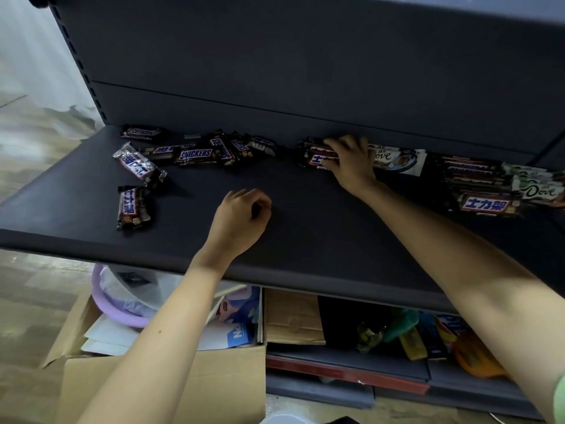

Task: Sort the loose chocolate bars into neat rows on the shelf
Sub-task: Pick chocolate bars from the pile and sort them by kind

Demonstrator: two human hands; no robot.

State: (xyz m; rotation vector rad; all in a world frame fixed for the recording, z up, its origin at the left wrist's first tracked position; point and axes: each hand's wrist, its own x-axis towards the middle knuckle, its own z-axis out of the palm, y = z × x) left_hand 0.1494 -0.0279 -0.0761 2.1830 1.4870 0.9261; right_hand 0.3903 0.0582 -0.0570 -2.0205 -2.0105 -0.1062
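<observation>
Loose Snickers bars [195, 154] lie scattered at the back left of the dark shelf [305, 228]. One bar [133, 207] lies alone near the front left, another [139, 165] sits tilted above it. My right hand [351, 160] rests on a Snickers bar [315, 157] at the back centre, fingers curled over it. A white Dove bar [397, 160] lies just right of that hand. My left hand [244, 218] hovers over the bare middle of the shelf, fingers curled, holding nothing. A row of stacked bars [483, 185] fills the right end.
The shelf's back panel [275, 71] rises behind the bars. Below the shelf stand a cardboard box [171, 381] with papers and a purple hoop, flat cartons [293, 319], and a lower shelf with assorted goods [428, 338].
</observation>
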